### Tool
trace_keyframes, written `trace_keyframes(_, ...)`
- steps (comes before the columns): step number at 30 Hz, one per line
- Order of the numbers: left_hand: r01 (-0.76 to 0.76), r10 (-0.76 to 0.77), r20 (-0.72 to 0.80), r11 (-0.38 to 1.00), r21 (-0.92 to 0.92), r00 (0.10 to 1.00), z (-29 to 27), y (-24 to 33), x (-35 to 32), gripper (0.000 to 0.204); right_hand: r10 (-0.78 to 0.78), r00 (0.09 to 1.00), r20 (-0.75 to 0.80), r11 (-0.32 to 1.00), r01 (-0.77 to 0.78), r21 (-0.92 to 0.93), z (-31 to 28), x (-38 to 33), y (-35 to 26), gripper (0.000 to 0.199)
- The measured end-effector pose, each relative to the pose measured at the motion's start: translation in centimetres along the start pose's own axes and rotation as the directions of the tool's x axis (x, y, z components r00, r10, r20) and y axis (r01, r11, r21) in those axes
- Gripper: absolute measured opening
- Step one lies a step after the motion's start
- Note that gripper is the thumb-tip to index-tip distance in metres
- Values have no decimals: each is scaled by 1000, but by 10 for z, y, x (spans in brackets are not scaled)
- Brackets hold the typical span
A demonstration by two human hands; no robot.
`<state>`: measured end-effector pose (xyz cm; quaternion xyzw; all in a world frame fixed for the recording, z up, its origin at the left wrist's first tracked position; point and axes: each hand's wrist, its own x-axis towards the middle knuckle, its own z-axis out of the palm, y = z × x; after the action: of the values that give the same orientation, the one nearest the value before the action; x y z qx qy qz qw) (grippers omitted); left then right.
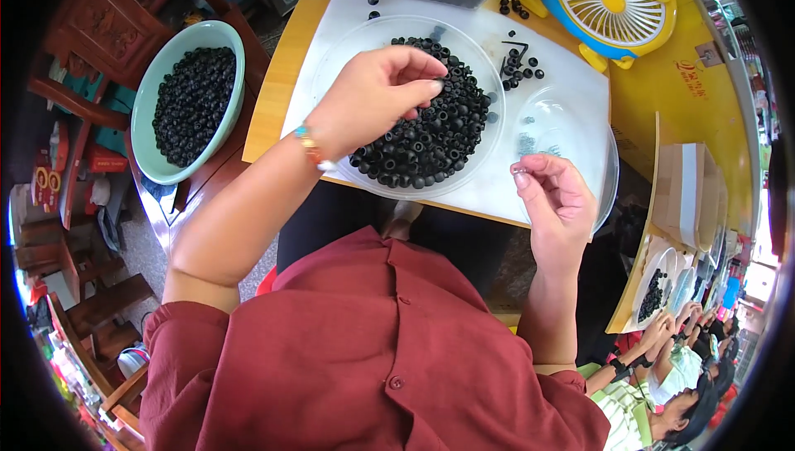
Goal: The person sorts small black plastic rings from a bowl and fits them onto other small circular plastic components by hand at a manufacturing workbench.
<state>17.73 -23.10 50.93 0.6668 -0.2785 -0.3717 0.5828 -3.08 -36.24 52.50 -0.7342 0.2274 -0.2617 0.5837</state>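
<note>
- Yellow wooden desk (273, 95) carries a white mat, keeping everything within reach.
- Clear round plastic dish (348, 45) corrals small black ring-shaped beads (431, 132).
- Left hand (377, 91) dips in, fingertips pinching beads.
- Right hand (555, 202) waits beside the dish, fingers pinched narrow; contents unclear.

Beads (431, 132) in dish (348, 45), bowl (153, 78) leftward

Left hand (377, 95): palm down, fingers curled together, wrist bent.
Right hand (556, 202): raised, thumb and forefinger pinched.
</note>
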Motion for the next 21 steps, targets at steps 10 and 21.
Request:
trace_keyframes(10, 353, -145, 322, 403, -844, 935, 2, -15, -61, 26, 39, 980, 195, 933, -106, 343, 45, 1, -18, 15)
trace_keyframes(21, 276, -65, 273, 398, -875, 960, 12, -17, -79, 24, -211, 959, 189, 968, 178, 175, 59, -1, -20, 16)
